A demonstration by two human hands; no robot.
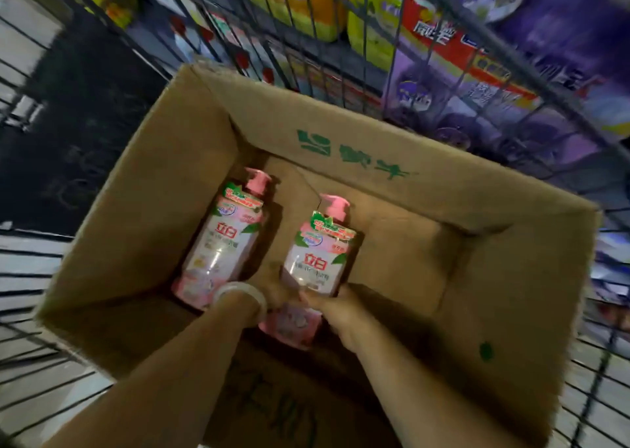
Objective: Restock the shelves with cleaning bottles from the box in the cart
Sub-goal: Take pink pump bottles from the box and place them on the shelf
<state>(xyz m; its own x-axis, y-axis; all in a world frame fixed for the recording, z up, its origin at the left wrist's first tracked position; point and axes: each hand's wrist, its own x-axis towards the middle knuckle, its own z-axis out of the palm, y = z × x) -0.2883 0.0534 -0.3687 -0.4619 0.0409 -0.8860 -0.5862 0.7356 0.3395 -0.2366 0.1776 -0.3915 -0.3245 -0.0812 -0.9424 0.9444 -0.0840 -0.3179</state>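
Observation:
Two pink pump bottles lie inside an open cardboard box (191,161) that sits in a wire cart (395,58). The left bottle (223,243) lies near the box's left wall, pump pointing away from me. My right hand (342,313) grips the lower body of the right bottle (320,253), fingers curled over its front. My left hand (276,292) reaches into the shadow between the two bottles, at the right bottle's left side. It is dark and blurred, so its grip is unclear. A pale ring (238,292) sits around my left wrist.
The box's flaps stand open on all sides, and much of its floor to the right of the bottles is bare cardboard. Beyond the cart's wire wall are shelves with purple packs (504,72) and yellow-orange packs (306,1). Tiled floor shows at the left.

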